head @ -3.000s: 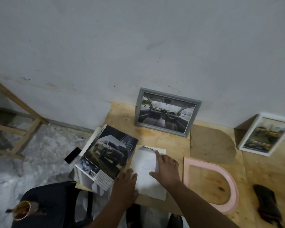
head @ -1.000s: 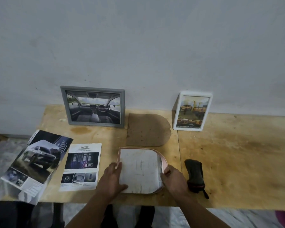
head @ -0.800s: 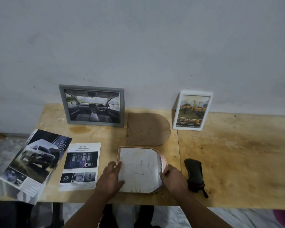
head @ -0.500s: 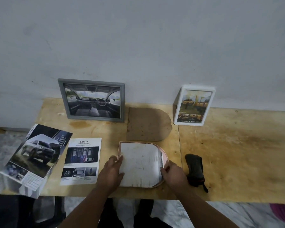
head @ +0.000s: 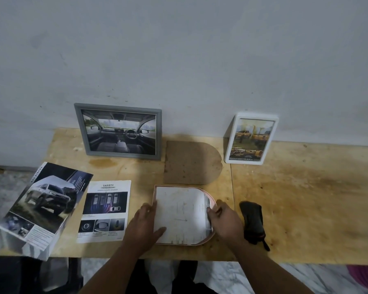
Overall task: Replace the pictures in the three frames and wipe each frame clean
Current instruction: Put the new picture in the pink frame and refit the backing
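A pink arch-shaped frame [head: 212, 200] lies face down near the table's front edge, with a white paper picture [head: 180, 213] lying back-up inside it. My left hand [head: 143, 225] rests on the paper's left edge, thumb over its lower corner. My right hand [head: 226, 222] presses the paper's right edge at the frame's curved end. The frame's brown backing board [head: 191, 162] lies flat just behind. A grey frame [head: 118, 130] with a car-interior picture and a white frame [head: 251, 138] with yellow trucks lean on the wall. A dark cloth [head: 253, 221] lies right of my right hand.
A loose "SAFETY" page [head: 105, 211] lies left of the pink frame. A car brochure [head: 40, 206] hangs over the wooden table's [head: 306, 198] left front corner. The wall stands directly behind the table.
Three seconds ago the pink frame was bare and my hands were on a sheet beside the brochure. Since one second ago both hands stay at the paper's edges in the frame, shifting only slightly.
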The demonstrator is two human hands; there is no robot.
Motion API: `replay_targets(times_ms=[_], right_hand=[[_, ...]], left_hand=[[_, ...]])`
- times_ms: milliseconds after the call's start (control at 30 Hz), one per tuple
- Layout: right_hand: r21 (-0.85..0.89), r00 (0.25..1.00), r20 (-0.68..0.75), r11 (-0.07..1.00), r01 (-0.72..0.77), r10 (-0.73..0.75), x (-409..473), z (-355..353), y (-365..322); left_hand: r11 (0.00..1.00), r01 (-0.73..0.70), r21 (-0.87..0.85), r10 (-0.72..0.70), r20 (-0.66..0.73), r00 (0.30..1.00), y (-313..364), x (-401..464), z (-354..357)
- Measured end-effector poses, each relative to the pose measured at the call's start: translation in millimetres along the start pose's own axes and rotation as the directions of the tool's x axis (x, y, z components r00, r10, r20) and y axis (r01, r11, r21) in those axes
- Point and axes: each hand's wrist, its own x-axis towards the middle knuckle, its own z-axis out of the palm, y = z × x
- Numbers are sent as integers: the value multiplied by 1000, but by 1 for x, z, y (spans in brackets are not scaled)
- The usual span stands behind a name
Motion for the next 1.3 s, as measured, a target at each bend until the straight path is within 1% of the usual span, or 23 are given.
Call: replay_targets(times_ms=[67,167,233,267,333,433,600,700,800,833,967,1067,1100,1167,1200,1233,1300], right_hand=[[82,999,-32,996,-27,30,15,-11,-11],[275,992,-62,957,-89,111,47,-25,-29],[348,978,-52,921,-173,203,69,-34,-42],[372,968,-23,901,-225,251,79,-39,-48],[436,939,56,838,-328,338,94,-47,-60],[513,881,111,733,-447,460,110,-48,-70],[621,800,181,564,-544,572,113,-41,-77],[659,778,189,510,-553,599,110,-40,-76],[661,775,204,501,-559,598,111,-40,-76],[654,780,197,514,-556,594,112,-40,-76],[521,820,131,665,-535,557,113,-40,-86],[379,857,110,776,-505,504,113,-40,-87],[406,871,113,778,-480,478,113,-39,-86],[498,871,134,728,-471,472,111,-37,-86],[502,860,137,714,-488,491,111,-37,-87],[541,835,139,666,-514,532,110,-37,-87],[660,791,170,529,-534,587,107,-36,-84]], left_hand=[[998,-36,61,39,-48,998,-3,-5,0],[991,-74,109,84,-91,992,-11,-9,5],[979,-98,178,105,-33,994,-15,-11,10],[975,-102,198,105,-4,994,-17,-12,13],[974,-98,203,90,50,995,-18,-13,15],[978,-101,182,84,97,992,-17,-12,12],[978,-101,183,78,131,988,-19,-10,8],[979,-99,178,70,160,985,-20,-10,8],[981,-87,171,58,168,984,-18,-9,5],[983,-87,165,59,166,984,-17,-9,5],[984,-90,153,63,173,983,-22,-8,8],[986,-90,143,67,157,985,-25,-5,15],[985,-94,145,72,152,986,-25,-4,16],[984,-96,153,72,153,986,-25,-2,15],[984,-92,154,67,158,985,-25,-2,15],[983,-87,160,61,161,985,-25,-3,14],[982,-77,170,50,158,986,-25,-4,12]])
